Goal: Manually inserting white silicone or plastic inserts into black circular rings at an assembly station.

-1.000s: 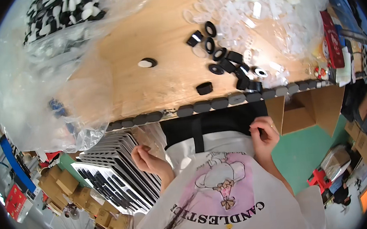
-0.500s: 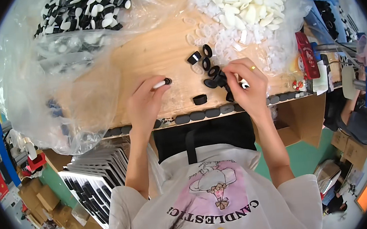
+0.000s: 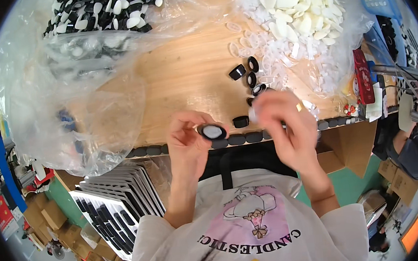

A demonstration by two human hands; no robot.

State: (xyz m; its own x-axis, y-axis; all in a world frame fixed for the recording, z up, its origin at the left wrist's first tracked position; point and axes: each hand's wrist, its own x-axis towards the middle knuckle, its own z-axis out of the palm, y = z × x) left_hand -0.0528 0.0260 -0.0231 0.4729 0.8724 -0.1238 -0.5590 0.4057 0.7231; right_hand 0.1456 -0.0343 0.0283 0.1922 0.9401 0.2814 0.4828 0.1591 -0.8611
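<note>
Between the thumb and fingers of my left hand (image 3: 186, 143) is a black oval piece with a white centre (image 3: 212, 132), just above the table's front edge. My right hand (image 3: 288, 123) is smeared by motion, its fingers curled at the tips. A pale, whitish piece (image 3: 253, 115) shows at its fingertips, too blurred to name. Beyond that hand lie several loose black oval rings (image 3: 251, 80), some partly hidden by it. One black ring (image 3: 240, 121) lies on the table between my two hands.
Cream oval pieces (image 3: 303, 10) are heaped at the far right, with clear oval pieces (image 3: 255, 39) scattered beside them. Black-and-white pieces (image 3: 104, 13) fill a plastic bag at the far left. Dark pads (image 3: 237, 140) line the table edge. Stacked trays (image 3: 105, 219) stand below left.
My left hand has moved right and nearer me, and the held piece now shows its white oval face. My right hand has lifted from the black rings, a whitish piece at its fingertips.
</note>
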